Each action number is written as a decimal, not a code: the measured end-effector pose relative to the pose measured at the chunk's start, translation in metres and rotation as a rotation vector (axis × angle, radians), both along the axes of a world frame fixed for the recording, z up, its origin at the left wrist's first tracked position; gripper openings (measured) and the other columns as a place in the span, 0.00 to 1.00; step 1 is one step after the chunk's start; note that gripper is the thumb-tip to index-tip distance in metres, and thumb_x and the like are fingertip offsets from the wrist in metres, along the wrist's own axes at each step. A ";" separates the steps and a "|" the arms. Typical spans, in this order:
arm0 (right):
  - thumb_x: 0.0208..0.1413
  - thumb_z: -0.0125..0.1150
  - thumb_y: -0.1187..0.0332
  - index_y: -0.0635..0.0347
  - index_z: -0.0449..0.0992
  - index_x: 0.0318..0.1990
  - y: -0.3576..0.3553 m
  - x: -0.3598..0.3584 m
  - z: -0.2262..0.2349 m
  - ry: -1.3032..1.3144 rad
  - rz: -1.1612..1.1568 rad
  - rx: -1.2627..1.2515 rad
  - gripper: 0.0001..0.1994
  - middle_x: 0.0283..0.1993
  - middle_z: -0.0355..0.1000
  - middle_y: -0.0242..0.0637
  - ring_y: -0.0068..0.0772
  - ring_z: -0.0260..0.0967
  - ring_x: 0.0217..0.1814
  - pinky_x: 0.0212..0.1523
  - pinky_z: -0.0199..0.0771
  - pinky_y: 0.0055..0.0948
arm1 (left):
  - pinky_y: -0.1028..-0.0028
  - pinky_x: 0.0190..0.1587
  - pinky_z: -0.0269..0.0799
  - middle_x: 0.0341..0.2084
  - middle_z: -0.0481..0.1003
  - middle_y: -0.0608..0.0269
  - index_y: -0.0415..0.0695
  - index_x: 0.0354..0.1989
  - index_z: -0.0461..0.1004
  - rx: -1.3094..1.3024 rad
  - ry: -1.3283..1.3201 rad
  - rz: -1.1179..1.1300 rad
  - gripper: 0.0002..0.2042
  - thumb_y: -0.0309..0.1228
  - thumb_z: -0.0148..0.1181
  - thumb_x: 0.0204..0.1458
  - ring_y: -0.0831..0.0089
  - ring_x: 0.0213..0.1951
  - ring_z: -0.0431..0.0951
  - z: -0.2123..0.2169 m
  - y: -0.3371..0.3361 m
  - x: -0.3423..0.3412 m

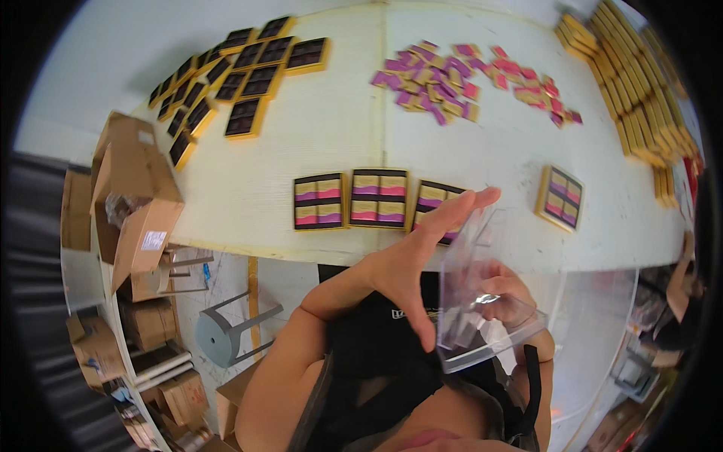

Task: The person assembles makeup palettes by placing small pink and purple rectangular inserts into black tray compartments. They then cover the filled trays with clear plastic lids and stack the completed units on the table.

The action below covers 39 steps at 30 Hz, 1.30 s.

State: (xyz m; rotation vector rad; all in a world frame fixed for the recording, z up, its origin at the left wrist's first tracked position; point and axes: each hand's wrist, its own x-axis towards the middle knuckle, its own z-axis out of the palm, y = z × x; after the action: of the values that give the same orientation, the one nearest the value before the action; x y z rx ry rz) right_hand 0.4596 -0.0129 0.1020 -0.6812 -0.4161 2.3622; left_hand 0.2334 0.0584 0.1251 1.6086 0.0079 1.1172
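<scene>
Close to my body, my right hand [506, 295] grips a clear plastic box cover [493, 350]; its fingers show through the see-through walls. To the left of the cover, my left hand [407, 267] has its thumb and fingers spread wide, holding nothing. Whether its fingertips touch the plastic I cannot tell. Beyond my hands stand a filled gold box [318, 201] and a second filled box [379, 198], each with pink, purple and gold pieces in a black insert. Partly behind my left hand is a third filled box [433, 196].
A filled gold box [559, 197] sits apart at right. Gold boxes with black inserts [263, 68] spread at far left; loose wrapped pieces [433, 79] lie at far centre. Stacked gold boxes [640, 90] line the right. A cardboard box [143, 188] and a stool [218, 335] are at left.
</scene>
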 end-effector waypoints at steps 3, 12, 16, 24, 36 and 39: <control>0.58 0.63 0.65 0.63 0.71 0.52 0.021 -0.049 0.007 -0.070 0.047 0.019 0.17 0.38 0.75 0.39 0.31 0.78 0.39 0.20 0.73 0.20 | 0.50 0.69 0.53 0.73 0.45 0.44 0.44 0.74 0.44 -0.086 -0.033 0.192 0.68 0.52 0.86 0.23 0.55 0.74 0.47 -0.006 -0.008 -0.042; 0.60 0.59 0.66 0.65 0.74 0.48 0.057 -0.051 0.012 -0.238 -0.406 0.142 0.13 0.26 0.69 0.31 0.22 0.67 0.28 0.31 0.68 0.20 | 0.54 0.67 0.56 0.73 0.48 0.49 0.45 0.72 0.54 -0.175 0.123 0.847 0.50 0.49 0.70 0.40 0.53 0.72 0.52 0.021 0.007 -0.147; 0.62 0.58 0.68 0.69 0.73 0.50 0.060 -0.018 0.020 -0.331 -0.944 0.127 0.14 0.28 0.68 0.29 0.20 0.63 0.27 0.35 0.65 0.17 | 0.54 0.69 0.53 0.73 0.51 0.49 0.46 0.70 0.62 0.089 1.048 1.068 0.44 0.38 0.71 0.38 0.48 0.71 0.54 0.006 -0.002 -0.188; 0.65 0.52 0.74 0.68 0.74 0.50 0.055 0.003 0.014 -0.544 -1.029 0.695 0.11 0.35 0.75 0.42 0.22 0.66 0.26 0.26 0.66 0.18 | 0.48 0.66 0.53 0.69 0.55 0.47 0.45 0.68 0.63 0.005 1.318 1.213 0.47 0.54 0.73 0.38 0.43 0.67 0.55 -0.045 -0.005 -0.168; 0.60 0.58 0.81 0.68 0.78 0.44 0.064 0.008 -0.062 -1.512 -1.015 1.106 0.07 0.38 0.72 0.38 0.22 0.69 0.32 0.34 0.73 0.21 | 0.45 0.71 0.41 0.65 0.58 0.48 0.42 0.70 0.56 0.157 1.402 1.025 0.59 0.65 0.74 0.30 0.43 0.71 0.48 -0.039 -0.003 -0.168; 0.55 0.62 0.83 0.67 0.81 0.45 0.062 0.012 -0.056 -1.697 -1.013 1.230 0.10 0.34 0.73 0.37 0.29 0.70 0.37 0.39 0.70 0.28 | 0.46 0.72 0.42 0.63 0.60 0.48 0.42 0.68 0.58 0.183 1.320 0.999 0.56 0.62 0.75 0.31 0.46 0.69 0.52 -0.042 0.002 -0.173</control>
State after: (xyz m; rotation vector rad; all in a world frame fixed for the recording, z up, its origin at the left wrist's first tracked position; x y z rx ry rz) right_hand 0.4720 0.0490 0.0465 -1.4780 -1.4677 -0.0535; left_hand 0.0608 0.0604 0.0829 2.2963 1.7456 0.4894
